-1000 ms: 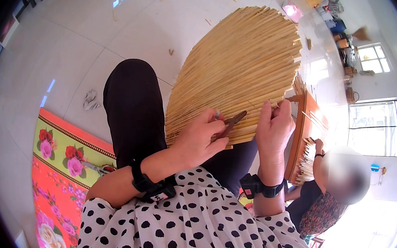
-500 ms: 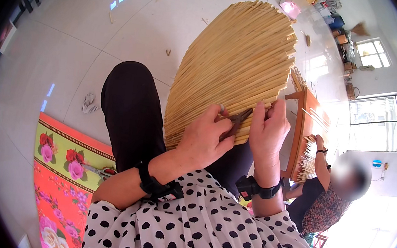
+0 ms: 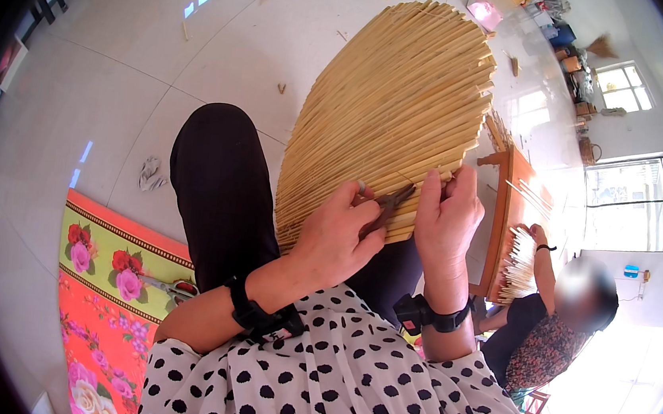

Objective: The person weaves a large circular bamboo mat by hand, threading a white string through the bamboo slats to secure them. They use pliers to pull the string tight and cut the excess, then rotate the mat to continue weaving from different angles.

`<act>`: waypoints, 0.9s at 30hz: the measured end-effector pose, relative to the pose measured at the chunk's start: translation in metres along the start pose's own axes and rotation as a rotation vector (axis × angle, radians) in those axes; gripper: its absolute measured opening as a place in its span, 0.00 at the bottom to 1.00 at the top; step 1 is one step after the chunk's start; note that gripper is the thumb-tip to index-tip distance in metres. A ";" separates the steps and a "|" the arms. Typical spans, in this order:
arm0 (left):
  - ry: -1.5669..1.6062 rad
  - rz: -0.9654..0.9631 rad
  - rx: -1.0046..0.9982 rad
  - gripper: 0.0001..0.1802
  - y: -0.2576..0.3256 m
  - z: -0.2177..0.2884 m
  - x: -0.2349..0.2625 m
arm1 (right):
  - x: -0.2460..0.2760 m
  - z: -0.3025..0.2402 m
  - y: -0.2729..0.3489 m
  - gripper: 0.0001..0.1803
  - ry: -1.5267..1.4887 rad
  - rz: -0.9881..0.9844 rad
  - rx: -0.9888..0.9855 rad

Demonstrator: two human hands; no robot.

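A reed mat [image 3: 390,93] above your right thigh [image 3: 382,274], your left hand [image 3: 336,230] wrapped round a dark hand tool [image 3: 396,200] over the mat's near edge, your right hand [image 3: 448,226] pinching its near right corner

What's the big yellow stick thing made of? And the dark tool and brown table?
Stick panel: probably dried stalks or bamboo, plain, since the strips are straw-coloured. Dark tool: likely metal, dull, judging by its slim, brownish-grey tip. Table: maybe varnished wood; it's reddish-brown and shiny.
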State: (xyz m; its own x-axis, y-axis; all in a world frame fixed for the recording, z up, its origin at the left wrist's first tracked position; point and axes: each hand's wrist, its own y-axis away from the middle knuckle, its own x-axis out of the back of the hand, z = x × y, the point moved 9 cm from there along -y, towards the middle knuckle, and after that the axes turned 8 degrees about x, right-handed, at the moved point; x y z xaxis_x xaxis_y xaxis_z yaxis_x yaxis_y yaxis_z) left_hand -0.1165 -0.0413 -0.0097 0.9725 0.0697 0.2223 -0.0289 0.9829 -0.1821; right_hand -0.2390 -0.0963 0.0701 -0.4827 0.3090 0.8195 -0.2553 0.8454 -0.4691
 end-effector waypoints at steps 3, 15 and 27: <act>-0.018 0.014 -0.016 0.08 -0.001 0.001 0.000 | 0.000 0.000 0.001 0.12 0.002 0.002 0.003; -0.009 0.021 -0.089 0.11 -0.005 0.007 -0.002 | -0.001 0.004 0.002 0.15 0.005 -0.040 -0.141; 0.056 0.011 -0.081 0.11 0.001 0.013 0.011 | 0.002 -0.007 0.002 0.12 -0.020 0.067 -0.075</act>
State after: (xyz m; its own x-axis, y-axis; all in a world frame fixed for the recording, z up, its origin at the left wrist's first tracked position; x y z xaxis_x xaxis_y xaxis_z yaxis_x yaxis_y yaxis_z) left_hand -0.1090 -0.0369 0.0050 0.9837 0.0688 0.1660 -0.0234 0.9649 -0.2616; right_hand -0.2344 -0.0913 0.0730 -0.5132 0.3583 0.7799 -0.1583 0.8536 -0.4963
